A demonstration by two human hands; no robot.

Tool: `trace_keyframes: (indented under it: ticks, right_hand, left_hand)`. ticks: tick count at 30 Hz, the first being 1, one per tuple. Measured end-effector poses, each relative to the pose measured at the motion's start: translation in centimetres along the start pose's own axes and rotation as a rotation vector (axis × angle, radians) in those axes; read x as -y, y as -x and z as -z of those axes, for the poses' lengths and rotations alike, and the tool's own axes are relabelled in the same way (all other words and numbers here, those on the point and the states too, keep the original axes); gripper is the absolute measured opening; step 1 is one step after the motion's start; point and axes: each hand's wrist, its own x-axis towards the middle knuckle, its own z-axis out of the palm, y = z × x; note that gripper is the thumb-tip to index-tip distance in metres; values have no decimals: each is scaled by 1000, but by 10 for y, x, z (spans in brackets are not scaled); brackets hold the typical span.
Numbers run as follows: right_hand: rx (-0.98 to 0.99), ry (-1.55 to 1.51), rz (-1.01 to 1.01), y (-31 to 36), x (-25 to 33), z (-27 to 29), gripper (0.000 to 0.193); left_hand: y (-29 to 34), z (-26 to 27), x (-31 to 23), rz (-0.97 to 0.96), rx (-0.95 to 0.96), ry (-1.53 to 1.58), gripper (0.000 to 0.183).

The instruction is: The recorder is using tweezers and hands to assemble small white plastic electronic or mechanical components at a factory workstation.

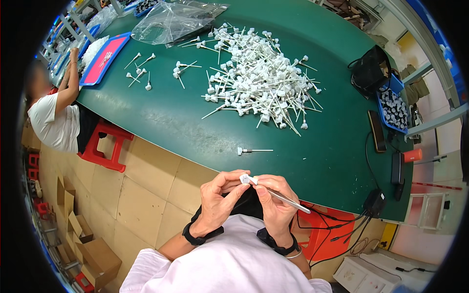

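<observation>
A small white plastic piece [245, 179] is pinched in the fingertips of the left hand [218, 196]; by the right hand [277, 201] a slim silver tool [294, 203] is gripped. The piece is held just left of the right fingertips — the tool's long axis slanted away from it, rightward and toward the body. Beyond the hands, one white-headed stem [240, 151] is laid crosswise on the green worktop [171, 124] — farther out, a pile of similar stems [266, 73] is heaped.
</observation>
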Motion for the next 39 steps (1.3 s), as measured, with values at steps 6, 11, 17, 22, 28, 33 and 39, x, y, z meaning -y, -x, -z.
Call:
trace_keyframes:
  ticks: [6,11,17,22,28,33,39]
  right_hand:
    - [20,27,27,0,0,1,12]
    - [54,72,67,-3,2,3,12]
    - [76,94,105,-5,5,5,12]
    - [103,107,103,-6,6,7,12]
    - [161,113,115,-10,9,11,11]
    - [201,118,112,-13,11,15,11]
    - [238,109,100,-16,12,16,11]
  left_hand:
    - [0,2,-1,33,29,58,21]
    - [-1,5,-3,83,58,60,23]
    - [-3,7,-6,89,83,63,21]
    - [-5,11,-8,136,122,65,21]
    - [-6,16,-10,164,170,50,20]
    - [-7,19,-13,198,202,40,23]
    - [-6,22,-14,234,208,50,24]
